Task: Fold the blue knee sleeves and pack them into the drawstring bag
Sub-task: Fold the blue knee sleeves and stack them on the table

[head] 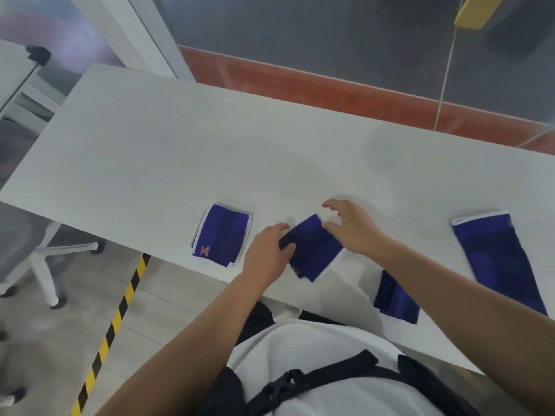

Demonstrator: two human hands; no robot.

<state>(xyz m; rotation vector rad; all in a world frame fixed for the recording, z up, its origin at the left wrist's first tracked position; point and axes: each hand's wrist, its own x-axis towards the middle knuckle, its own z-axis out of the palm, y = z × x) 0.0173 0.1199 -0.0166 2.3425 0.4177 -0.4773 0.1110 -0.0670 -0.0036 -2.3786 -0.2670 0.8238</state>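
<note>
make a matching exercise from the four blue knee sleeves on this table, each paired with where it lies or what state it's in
Things:
1. sleeve with orange logo
2. middle sleeve
3. half-hidden sleeve
4. rightmost sleeve

States:
A. laid out full length, unfolded
B. the left grip holds its edge
C. folded, lying apart at far left
D. closest to the near edge of the table

Pairs: 1-C, 2-B, 3-D, 4-A

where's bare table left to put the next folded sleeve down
Bare: the far half of the table beyond the sleeves, and the strip between the right hand and the flat sleeve. Crowded: the near edge, folded sleeve, half-folded sleeve in the left hand.
</note>
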